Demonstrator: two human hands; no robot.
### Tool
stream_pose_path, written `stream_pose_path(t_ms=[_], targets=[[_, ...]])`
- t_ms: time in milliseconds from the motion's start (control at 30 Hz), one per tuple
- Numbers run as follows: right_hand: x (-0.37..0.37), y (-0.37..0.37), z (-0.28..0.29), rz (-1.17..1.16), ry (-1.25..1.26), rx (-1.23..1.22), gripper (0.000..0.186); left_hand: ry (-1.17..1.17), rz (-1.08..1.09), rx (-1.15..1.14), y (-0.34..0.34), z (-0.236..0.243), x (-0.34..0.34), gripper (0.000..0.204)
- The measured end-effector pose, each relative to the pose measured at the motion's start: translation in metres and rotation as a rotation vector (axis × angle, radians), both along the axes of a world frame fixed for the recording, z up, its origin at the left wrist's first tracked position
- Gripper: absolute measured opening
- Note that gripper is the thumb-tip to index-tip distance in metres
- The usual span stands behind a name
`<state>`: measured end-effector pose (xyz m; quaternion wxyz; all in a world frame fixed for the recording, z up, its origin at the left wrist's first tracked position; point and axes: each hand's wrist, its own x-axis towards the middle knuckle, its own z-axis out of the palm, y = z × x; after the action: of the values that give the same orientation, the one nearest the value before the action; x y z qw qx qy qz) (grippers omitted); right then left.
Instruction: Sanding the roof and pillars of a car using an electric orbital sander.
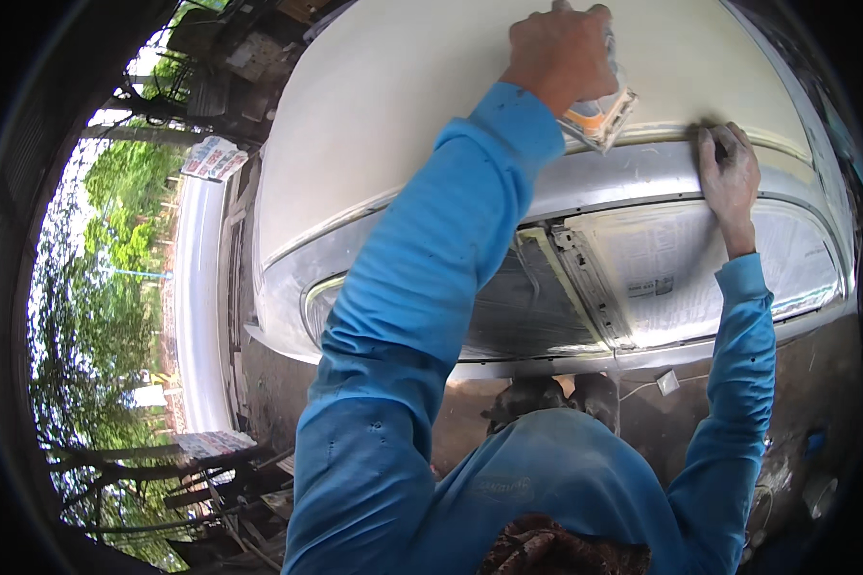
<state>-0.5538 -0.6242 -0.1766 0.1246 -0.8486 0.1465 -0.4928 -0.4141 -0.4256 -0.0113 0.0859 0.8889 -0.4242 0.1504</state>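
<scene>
My left hand [564,56] is stretched far forward over the pale cream roof [422,86] of a vehicle. Its fingers are wrapped round a sander [599,117] with an orange and grey body and a flat base, close to the roof's near edge; the hand hides much of the tool. On the silver rail [642,171] along that edge rests my right hand [731,172], dusty, its fingers bent and apart, holding nothing. Below the rail, the side windows [710,249] are covered with paper and clear film, split by a dark pillar [590,283].
My shoes [551,395] stand on a brown floor [470,407] beside the vehicle. A small white square piece [668,382] lies on it near a thin cord. Beyond the left side are wooden posts, green trees [115,326] and a pale paved strip [201,307].
</scene>
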Motion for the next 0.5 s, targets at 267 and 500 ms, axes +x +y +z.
stream_pose_path(t_ms=[267, 500], targets=[[-0.004, -0.011, -0.003, 0.123, 0.183, 0.217, 0.028, -0.032, 0.262, -0.002, 0.152, -0.007, 0.033, 0.068], [-0.003, -0.002, 0.004, 0.14, 0.156, 0.209, 0.025, 0.054, 0.531, -0.05, 0.342, -0.015, 0.076, 0.066]])
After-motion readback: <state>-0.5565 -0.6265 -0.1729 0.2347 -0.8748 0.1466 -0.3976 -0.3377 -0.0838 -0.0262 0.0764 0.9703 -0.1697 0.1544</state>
